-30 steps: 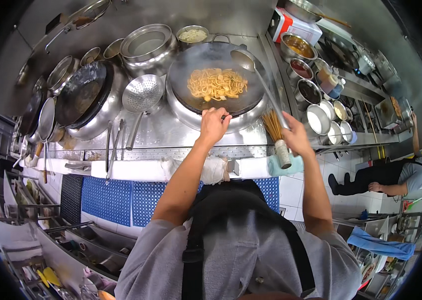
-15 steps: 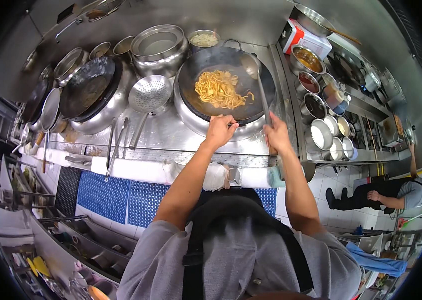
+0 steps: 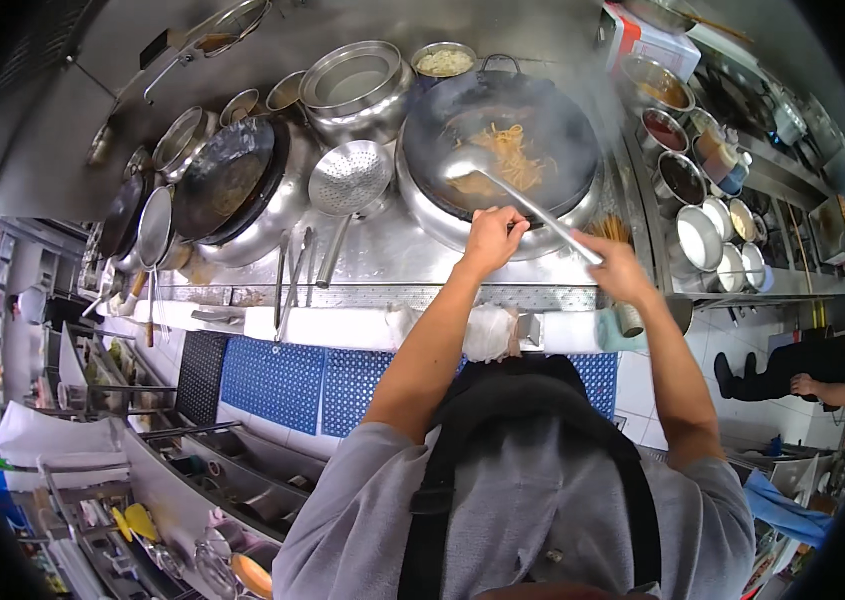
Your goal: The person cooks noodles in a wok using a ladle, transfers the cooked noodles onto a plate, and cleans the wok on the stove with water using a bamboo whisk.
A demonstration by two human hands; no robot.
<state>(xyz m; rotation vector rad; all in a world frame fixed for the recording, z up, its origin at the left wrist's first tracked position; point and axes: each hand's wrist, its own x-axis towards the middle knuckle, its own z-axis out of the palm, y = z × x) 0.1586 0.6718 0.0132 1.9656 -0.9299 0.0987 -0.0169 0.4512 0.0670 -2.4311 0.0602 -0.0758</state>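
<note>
A dark wok [image 3: 573, 140] sits on a round steel burner stand in front of me, with brown noodles [image 3: 515, 168] in its middle and steam rising. My left hand [image 3: 495, 240] is closed at the wok's near rim; the exact part under its fingers is hidden. My right hand [image 3: 617, 268] is closed round the handle end of a long steel wok ladle [image 3: 535, 208]. The ladle slants across the wok's near side, its bowl down at the left edge of the noodles. Just behind my right hand stands a bristle brush [image 3: 612, 229], partly covered.
A perforated skimmer [image 3: 351, 178] and tongs [image 3: 297, 275] lie left of the wok. Beyond them are a second wok [image 3: 228, 180] and a large steel pot [image 3: 353, 85]. Sauce bowls [image 3: 681, 178] line the right. Folded white cloths [image 3: 343, 326] edge the counter. Another person's hand [image 3: 821, 390] shows at far right.
The ladle's bowl has swung from the wok's far right to the left of the noodles. The noodles have shifted and steam has thickened. The whole view has slid rightward.
</note>
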